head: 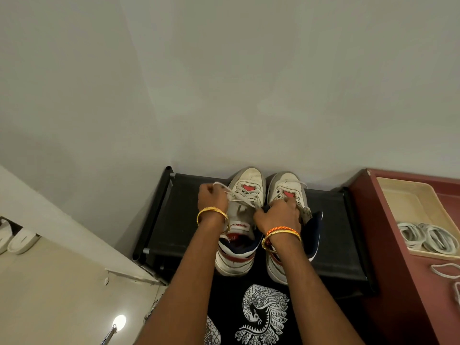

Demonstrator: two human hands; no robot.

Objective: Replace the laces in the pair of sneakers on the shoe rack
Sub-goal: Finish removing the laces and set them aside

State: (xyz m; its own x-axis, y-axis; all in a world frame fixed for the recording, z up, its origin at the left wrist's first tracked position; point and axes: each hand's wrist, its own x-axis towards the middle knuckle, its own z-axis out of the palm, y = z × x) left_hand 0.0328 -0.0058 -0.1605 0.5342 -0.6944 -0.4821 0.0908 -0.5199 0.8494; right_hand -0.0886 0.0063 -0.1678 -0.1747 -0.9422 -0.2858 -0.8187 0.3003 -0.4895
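The left hand (211, 195) is curled into a fist around the loose end of the old lace (236, 194), drawing it out to the left of the left sneaker (245, 185); a gold bangle (211, 212) sits on that wrist. The right hand (278, 215) lies over the gap between the two shoes with its fingers bent, gripping the tongue area of the right sneaker (286, 181); exactly what the fingertips pinch is hidden beneath the hand. An orange thread and a gold bangle (282, 232) circle that wrist.

Both sneakers, white and scuffed with red and navy trim, stand side by side, touching, toes toward the wall, on the black fabric top of the shoe rack (179, 220). The left shoe is laced at the toe end; the right one shows only a little lace near its toe.

Just right of the rack stands a maroon counter (393, 245) carrying a cream tray (403, 192) that holds coiled white laces (428, 236). Another loose lace (445, 268) lies on the counter in front of the tray. The plain pale wall (249, 83) rises behind. At far left a white slipper (22, 240) lies on the floor.
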